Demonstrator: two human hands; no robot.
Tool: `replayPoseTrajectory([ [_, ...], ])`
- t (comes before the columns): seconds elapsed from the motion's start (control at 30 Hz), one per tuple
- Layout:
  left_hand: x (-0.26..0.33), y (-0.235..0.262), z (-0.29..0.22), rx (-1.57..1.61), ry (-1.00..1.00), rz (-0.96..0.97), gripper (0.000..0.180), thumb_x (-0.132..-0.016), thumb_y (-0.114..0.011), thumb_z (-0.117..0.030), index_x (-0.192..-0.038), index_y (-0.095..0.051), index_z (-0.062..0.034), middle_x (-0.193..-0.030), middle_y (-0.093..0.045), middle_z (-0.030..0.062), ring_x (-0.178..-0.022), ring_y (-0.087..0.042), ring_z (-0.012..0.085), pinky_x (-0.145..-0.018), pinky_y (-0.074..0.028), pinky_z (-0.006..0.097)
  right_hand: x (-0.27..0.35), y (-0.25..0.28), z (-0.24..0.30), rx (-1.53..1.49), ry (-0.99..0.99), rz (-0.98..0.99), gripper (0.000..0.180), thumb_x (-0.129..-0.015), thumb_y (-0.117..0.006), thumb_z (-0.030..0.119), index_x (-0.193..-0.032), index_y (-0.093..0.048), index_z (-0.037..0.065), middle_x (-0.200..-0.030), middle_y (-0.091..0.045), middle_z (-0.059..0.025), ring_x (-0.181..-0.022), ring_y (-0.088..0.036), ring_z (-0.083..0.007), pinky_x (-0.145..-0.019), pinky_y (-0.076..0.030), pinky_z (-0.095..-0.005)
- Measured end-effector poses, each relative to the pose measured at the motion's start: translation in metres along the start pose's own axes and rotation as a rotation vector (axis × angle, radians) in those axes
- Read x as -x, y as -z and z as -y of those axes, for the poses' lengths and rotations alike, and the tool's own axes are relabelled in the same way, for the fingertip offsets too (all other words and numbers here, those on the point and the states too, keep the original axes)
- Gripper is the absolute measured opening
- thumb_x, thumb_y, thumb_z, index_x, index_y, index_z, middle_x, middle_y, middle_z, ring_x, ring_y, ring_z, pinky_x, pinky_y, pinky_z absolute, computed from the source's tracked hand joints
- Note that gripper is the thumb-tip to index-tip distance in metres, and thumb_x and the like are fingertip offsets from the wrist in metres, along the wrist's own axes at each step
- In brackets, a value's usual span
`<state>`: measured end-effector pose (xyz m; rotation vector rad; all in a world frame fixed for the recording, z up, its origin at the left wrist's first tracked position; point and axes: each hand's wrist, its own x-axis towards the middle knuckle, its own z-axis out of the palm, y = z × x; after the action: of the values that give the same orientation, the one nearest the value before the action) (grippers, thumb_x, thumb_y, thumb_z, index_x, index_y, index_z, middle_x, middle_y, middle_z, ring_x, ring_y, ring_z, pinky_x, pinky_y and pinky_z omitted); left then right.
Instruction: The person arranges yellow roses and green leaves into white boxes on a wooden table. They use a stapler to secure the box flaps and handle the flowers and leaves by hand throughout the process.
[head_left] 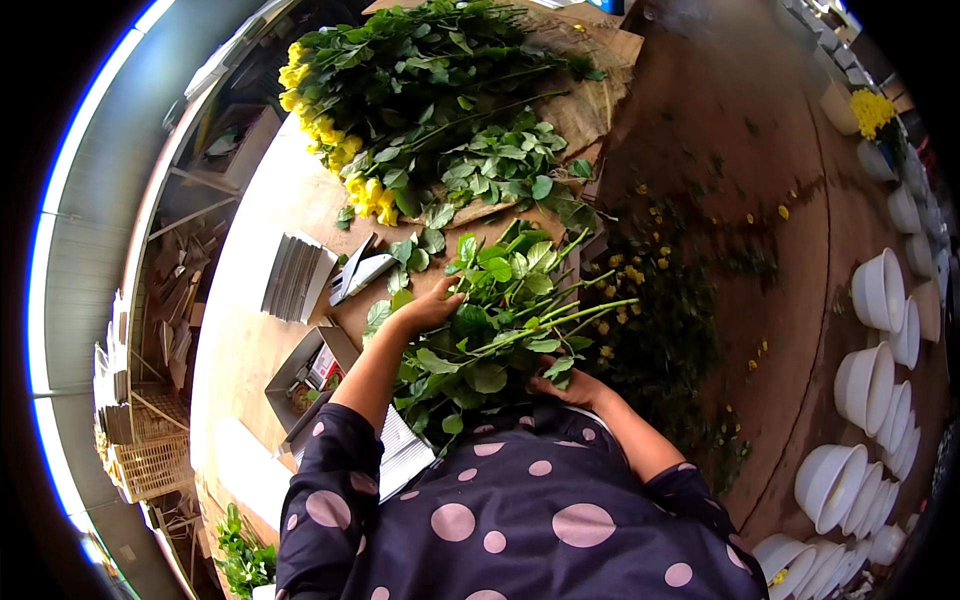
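Observation:
A bunch of leafy green rose stems (490,330) lies in front of me at the table's edge, its cut ends pointing right. My left hand (432,306) is closed at the upper left of this bunch, its fingertips partly behind leaves. Lower down on the right, my right hand (572,388) closes on the stems close to my body, with leaves covering some of its fingers. No flower heads show on this bunch. Beyond it lies a large pile of yellow roses (430,90), blooms to the left. Beside my left hand rests a grey stapler-like tool (362,274).
Left on the table (235,300) are a stack of grey cardboard sheets (298,277) and an open box (300,385) with small items. Brown paper (590,90) lies under the rose pile. Fallen leaves and yellow petals cover the floor (740,330) at right, near white tubs (865,388).

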<state>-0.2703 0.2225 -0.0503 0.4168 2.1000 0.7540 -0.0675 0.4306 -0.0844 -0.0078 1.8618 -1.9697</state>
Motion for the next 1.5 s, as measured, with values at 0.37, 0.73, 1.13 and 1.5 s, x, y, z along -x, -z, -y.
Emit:
replayPoseTrajectory([
  [0.37, 0.012, 0.002, -0.016, -0.082, -0.08, 0.038, 0.052, -0.091, -0.036, -0.034, -0.135, -0.02, -0.0128, -0.126, -0.038, 0.0234, -0.119, -0.037, 0.0321, -0.097, -0.029, 0.033, -0.032, -0.007, 0.066, 0.15, -0.146, -0.243, 0.047, -0.088, -0.037, 0.047, -0.069, -0.045, 0.005, -0.046, -0.042, -0.0009, -0.042, -0.047, -0.0111, -0.042, -0.038, -0.0266],
  [0.73, 0.032, 0.012, -0.081, -0.269, -0.051, 0.289, 0.102, -0.066, -0.045, -0.073, -0.127, -0.022, 0.0056, -0.123, -0.038, 0.0307, -0.116, -0.038, 0.0372, -0.095, -0.032, 0.038, -0.06, 0.01, 0.03, 0.39, -0.296, -0.182, 0.072, -0.081, -0.027, 0.065, -0.057, -0.058, 0.005, -0.053, -0.054, -0.0058, -0.053, -0.054, -0.0183, -0.058, -0.043, -0.0298],
  [1.13, 0.041, -0.047, -0.072, -0.714, 0.189, 0.062, 0.097, -0.052, -0.069, -0.059, -0.123, -0.031, -0.0051, -0.117, -0.047, 0.0201, -0.111, -0.042, 0.0362, -0.086, -0.031, 0.058, -0.043, 0.007, 0.05, 0.288, -0.242, 0.022, 0.066, -0.082, -0.035, 0.061, -0.052, -0.05, 0.005, -0.049, -0.047, -0.0027, -0.049, -0.047, -0.0148, -0.051, -0.038, -0.0277],
  [1.5, 0.046, -0.076, -0.065, -0.881, 0.131, -0.171, 0.091, -0.055, -0.071, -0.052, -0.124, -0.034, -0.007, -0.109, -0.052, 0.0188, -0.104, -0.046, 0.0331, -0.086, -0.028, 0.057, -0.043, 0.01, 0.034, 0.506, 0.082, 0.051, 0.046, -0.087, -0.043, 0.045, -0.087, -0.054, 0.001, -0.072, -0.056, -0.0129, -0.067, -0.053, -0.0228, -0.066, -0.042, -0.0347],
])
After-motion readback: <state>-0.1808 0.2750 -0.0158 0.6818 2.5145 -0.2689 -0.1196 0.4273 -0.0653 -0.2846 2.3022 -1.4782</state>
